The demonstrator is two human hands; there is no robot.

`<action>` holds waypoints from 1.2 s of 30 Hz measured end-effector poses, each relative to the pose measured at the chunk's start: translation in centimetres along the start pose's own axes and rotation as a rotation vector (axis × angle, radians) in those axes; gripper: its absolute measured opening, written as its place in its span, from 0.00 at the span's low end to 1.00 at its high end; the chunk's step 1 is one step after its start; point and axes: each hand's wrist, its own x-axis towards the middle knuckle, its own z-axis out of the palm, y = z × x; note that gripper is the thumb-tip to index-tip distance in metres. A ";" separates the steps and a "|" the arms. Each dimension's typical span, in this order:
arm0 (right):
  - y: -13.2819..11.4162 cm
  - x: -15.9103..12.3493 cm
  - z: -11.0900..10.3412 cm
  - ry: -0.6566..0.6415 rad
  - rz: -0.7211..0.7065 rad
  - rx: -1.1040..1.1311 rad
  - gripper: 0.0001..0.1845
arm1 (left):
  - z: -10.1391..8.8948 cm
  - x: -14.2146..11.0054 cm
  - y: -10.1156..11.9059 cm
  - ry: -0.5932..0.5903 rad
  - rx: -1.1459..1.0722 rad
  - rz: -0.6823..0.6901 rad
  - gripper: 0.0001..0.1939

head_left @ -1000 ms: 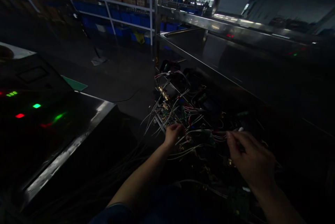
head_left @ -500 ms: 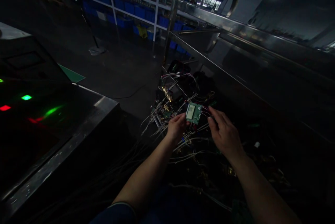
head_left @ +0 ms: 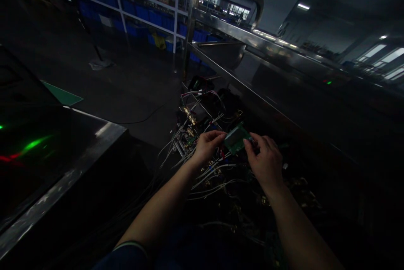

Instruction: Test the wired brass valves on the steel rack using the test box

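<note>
A small green circuit board (head_left: 236,138) is held between both hands above a dark tangle of wires and parts (head_left: 202,122). My left hand (head_left: 206,145) pinches the board's left edge with curled fingers. At the right edge, my right hand (head_left: 264,161) grips it with thumb and fingers closed. White and red wires (head_left: 212,177) trail under the hands. The light is very dim, so details of the board are hard to read.
A dark machine top with a shiny metal edge (head_left: 63,177) and green and red lights (head_left: 33,143) lies at the left. A long steel bench rim (head_left: 252,89) runs along the right. Shelves with blue bins (head_left: 142,11) stand at the back across the floor.
My left hand lifted a green board out of the wire pile, and my right hand came in from the right and took hold of its other edge. The board is now tilted flatter.
</note>
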 end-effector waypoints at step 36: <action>0.3 -0.5 -0.1 0.047 -0.033 0.011 0.17 | 0.6 -0.5 -0.1 0.044 0.073 -0.009 0.13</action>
